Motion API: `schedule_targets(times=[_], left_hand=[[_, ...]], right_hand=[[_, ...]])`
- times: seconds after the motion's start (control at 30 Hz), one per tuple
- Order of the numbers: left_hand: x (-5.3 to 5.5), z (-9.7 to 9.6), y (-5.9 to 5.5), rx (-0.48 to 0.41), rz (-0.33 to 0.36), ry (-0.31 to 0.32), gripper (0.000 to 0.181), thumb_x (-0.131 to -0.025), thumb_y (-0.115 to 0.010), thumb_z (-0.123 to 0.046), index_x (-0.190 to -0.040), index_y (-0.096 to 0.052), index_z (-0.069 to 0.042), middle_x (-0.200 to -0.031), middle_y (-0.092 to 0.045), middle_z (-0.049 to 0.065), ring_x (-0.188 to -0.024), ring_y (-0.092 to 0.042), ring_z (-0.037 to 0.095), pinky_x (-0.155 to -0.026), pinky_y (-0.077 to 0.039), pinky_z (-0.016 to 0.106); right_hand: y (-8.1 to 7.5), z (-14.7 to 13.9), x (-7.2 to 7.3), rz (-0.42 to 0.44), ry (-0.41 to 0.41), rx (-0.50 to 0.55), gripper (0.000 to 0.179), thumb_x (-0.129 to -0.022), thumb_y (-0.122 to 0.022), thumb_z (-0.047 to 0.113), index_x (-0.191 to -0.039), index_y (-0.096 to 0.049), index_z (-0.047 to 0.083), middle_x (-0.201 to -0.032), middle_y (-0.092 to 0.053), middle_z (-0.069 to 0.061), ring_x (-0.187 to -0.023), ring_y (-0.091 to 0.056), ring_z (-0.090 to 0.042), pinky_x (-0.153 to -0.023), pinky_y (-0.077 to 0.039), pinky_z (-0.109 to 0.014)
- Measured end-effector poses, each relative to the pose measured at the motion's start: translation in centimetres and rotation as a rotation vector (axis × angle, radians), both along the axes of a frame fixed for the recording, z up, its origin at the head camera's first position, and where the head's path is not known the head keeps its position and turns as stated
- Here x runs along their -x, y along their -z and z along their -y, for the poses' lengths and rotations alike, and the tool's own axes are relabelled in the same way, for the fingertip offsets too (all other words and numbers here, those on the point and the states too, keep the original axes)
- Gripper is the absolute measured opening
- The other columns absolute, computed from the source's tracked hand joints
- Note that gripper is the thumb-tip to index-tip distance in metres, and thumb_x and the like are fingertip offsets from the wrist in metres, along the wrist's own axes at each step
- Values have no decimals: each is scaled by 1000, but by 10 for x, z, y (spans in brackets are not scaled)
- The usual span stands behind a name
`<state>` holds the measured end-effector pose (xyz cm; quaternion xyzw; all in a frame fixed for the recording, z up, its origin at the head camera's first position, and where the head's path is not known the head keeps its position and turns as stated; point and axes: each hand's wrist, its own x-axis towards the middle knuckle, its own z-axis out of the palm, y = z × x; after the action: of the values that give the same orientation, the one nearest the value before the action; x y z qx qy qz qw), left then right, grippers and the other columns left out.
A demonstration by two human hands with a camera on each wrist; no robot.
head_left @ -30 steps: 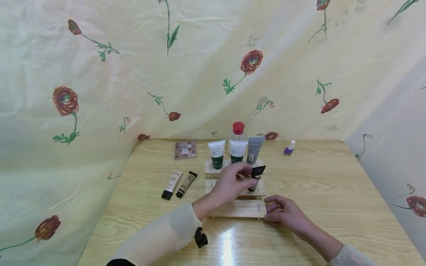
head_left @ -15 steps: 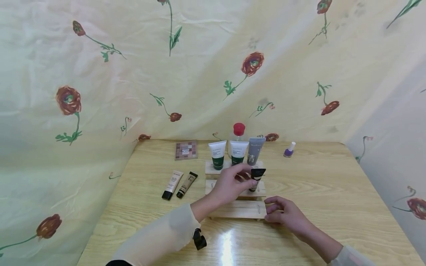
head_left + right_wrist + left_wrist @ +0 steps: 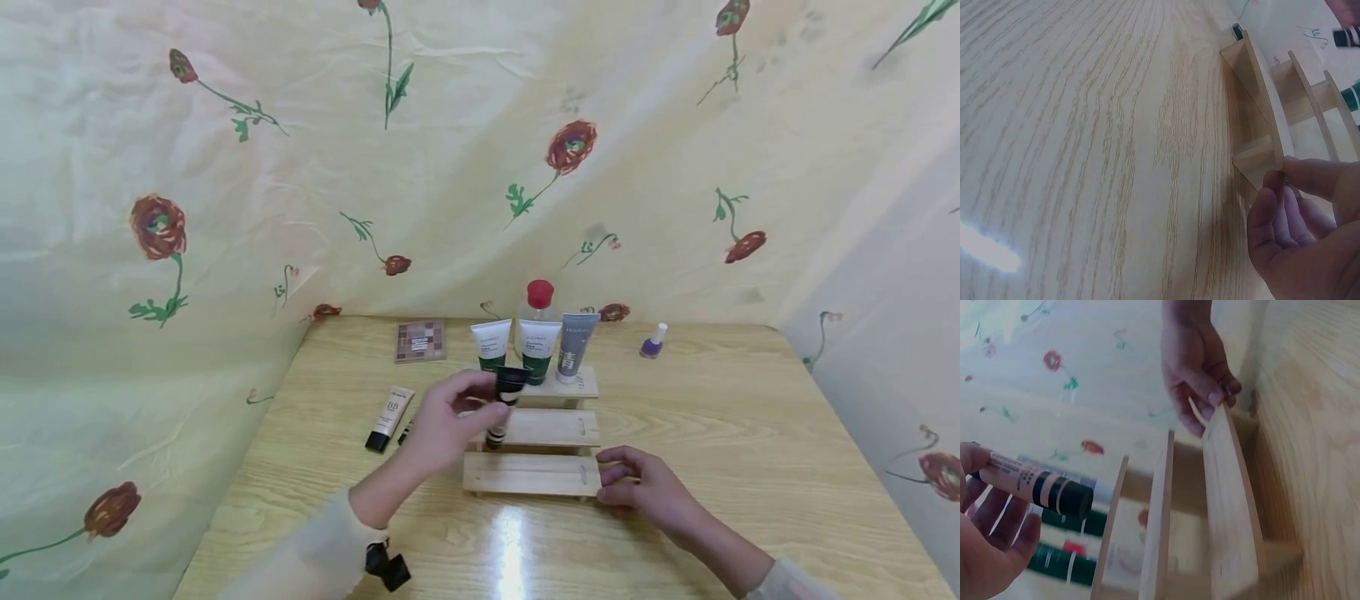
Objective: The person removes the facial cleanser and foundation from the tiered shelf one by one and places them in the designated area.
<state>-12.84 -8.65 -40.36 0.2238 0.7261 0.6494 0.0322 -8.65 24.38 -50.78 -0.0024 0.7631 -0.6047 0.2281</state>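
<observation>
A small beige tube with black ends (image 3: 497, 433) is held upright between the thumb and fingers of my left hand (image 3: 442, 421). In the left wrist view the tube (image 3: 1029, 481) points toward the three-tier wooden rack (image 3: 1232, 506), with a gap between them. My right hand (image 3: 647, 479) pinches the right end of the lowest step of the rack (image 3: 528, 473). Seen from the right wrist, the thumb and fingers of that hand (image 3: 1310, 219) close on the board's corner. On the top step stand two white-and-green tubes (image 3: 538, 342) and a grey tube (image 3: 576, 342).
A red-capped clear bottle (image 3: 540, 296) is behind the rack. Left of it lie an eyeshadow palette (image 3: 420, 342), a BB cream tube (image 3: 390, 418) and a smaller tube (image 3: 406, 432), partly hidden by my left hand. Purple nail polish (image 3: 652, 343) stands at the right.
My left hand has moved left with the small tube, from the middle step's right end toward its left part. The right hand keeps its place on the rack.
</observation>
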Motion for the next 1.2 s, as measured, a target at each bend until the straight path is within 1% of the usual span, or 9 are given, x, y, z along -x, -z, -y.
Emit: schedule_targets(times=[0.1,0.2,0.37,0.47,0.53,0.63,0.77,0.93,1.2], left_hand=[[2,27,0,-4,0,-50,32,-94,-73,-6,-125,-68,-2,-114,-70,18,-100,-68,25,-84,-62,33],[9,54,3,28,31,-152,33,-93,-75,-8,-125,-69,-2,-114,-71,17,-98,-68,19,-82,-62,31],[29,97,14,52,129,-335,35,-92,-77,-7,-125,-69,0,-107,-72,13,-88,-71,13,-76,-63,31],[42,122,23,80,189,-388,38,-93,-76,-10,-128,-66,1,-106,-72,10,-84,-71,12,-75,-63,32],[50,138,30,128,225,-401,40,-95,-74,-14,-131,-63,0,-107,-71,8,-85,-70,11,-75,-63,32],[58,159,44,203,283,-391,42,-99,-70,-18,-136,-61,-1,-110,-69,10,-89,-67,13,-77,-62,31],[63,177,64,296,338,-374,45,-101,-66,-17,-142,-57,0,-112,-67,14,-90,-65,15,-78,-61,30],[64,183,76,364,349,-366,43,-101,-66,-17,-140,-59,-1,-112,-69,16,-89,-66,16,-77,-60,30],[67,184,89,396,403,-387,39,-100,-68,-12,-136,-62,2,-111,-72,19,-83,-67,16,-71,-59,31]], right_hand=[[-1,1,0,-2,3,-4,62,-88,-76,4,-141,-46,-9,-108,-64,-17,-89,-70,-25,-74,-62,-38],[-3,2,-1,-11,-1,-6,61,-88,-76,4,-140,-46,-10,-108,-63,-18,-88,-69,-24,-73,-62,-37],[-7,1,-1,-16,-4,-7,61,-88,-77,4,-139,-46,-10,-107,-63,-19,-88,-69,-24,-73,-62,-36],[-8,2,-1,-11,-5,-8,61,-88,-76,4,-140,-46,-10,-108,-63,-19,-89,-69,-24,-73,-62,-37],[-9,2,-1,-10,-6,-11,61,-89,-76,4,-140,-46,-10,-108,-63,-19,-89,-69,-24,-74,-62,-37],[-9,2,-1,-8,-7,-15,61,-89,-76,4,-140,-46,-10,-108,-63,-19,-89,-69,-25,-74,-62,-37],[-8,2,0,-7,-10,-14,61,-89,-76,4,-141,-46,-10,-108,-63,-19,-90,-69,-26,-74,-62,-37],[-6,1,1,-11,-10,-15,62,-89,-76,4,-141,-46,-9,-109,-63,-19,-90,-69,-26,-74,-62,-37],[-7,2,1,7,1,-28,62,-88,-77,6,-140,-48,-8,-108,-63,-17,-89,-70,-24,-74,-62,-38]])
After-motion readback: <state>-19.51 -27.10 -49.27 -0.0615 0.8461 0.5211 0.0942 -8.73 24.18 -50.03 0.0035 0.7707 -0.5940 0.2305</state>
